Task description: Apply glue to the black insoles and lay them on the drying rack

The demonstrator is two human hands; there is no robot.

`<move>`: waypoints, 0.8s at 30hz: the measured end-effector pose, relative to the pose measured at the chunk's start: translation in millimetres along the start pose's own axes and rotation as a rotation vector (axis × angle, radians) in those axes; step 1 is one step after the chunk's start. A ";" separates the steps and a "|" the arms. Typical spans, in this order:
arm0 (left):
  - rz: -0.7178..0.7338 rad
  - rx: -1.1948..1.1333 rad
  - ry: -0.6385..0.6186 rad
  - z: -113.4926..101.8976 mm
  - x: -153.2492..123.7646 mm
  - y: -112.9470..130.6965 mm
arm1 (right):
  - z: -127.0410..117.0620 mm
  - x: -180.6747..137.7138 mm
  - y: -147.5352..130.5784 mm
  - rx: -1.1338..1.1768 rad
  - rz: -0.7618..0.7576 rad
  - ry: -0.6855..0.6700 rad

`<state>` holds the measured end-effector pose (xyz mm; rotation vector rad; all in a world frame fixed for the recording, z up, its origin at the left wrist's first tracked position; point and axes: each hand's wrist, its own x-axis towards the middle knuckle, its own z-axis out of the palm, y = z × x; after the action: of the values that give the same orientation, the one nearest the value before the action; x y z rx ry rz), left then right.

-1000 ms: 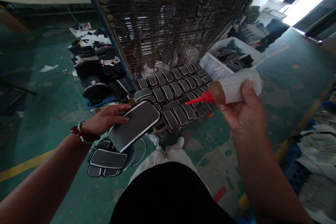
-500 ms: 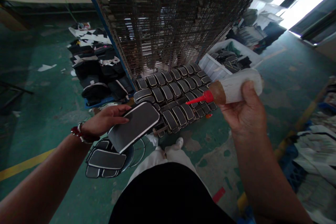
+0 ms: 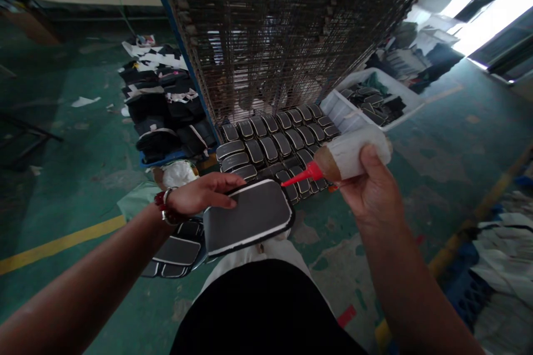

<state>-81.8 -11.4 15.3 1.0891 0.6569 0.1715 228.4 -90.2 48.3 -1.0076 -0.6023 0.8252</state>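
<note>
A dark rounded panel point(image 3: 250, 215) with a white line along its border is gripped at its upper left edge by my left hand point(image 3: 208, 194), thumb on top. My right hand point(image 3: 368, 183) is wrapped round a whitish squeeze bottle point(image 3: 358, 152) with a brown-stained shoulder. The bottle's red nozzle point(image 3: 302, 173) points left, its tip at or just above the panel's upper right corner; whether it touches I cannot tell. Below my left wrist lie similar dark panels point(image 3: 177, 249), partly hidden by the held one.
Rows of similar panels point(image 3: 268, 147) lie before a tall wire rack point(image 3: 258, 39). A white bin point(image 3: 345, 108) of dark pieces stands right of it. Black bundles point(image 3: 156, 105) are stacked on the left. A blue crate point(image 3: 468, 283) with white material is at the lower right.
My left hand has moved right with the panel. My right hand has brought the bottle left and slightly down, so the red nozzle tip is now at the panel's corner.
</note>
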 end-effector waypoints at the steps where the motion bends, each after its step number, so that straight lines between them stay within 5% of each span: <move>1: 0.002 0.012 -0.013 0.4 0.2 1.3 | 0.3 -1.2 -0.1 -0.015 -0.009 -0.012; 24: -0.001 0.034 -0.005 2.2 -0.7 7.2 | 0.7 0.7 5.4 -0.092 -0.014 -0.037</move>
<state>-79.8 -10.1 22.5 1.1212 0.6576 0.1571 226.5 -87.7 43.7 -1.0727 -0.6837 0.8107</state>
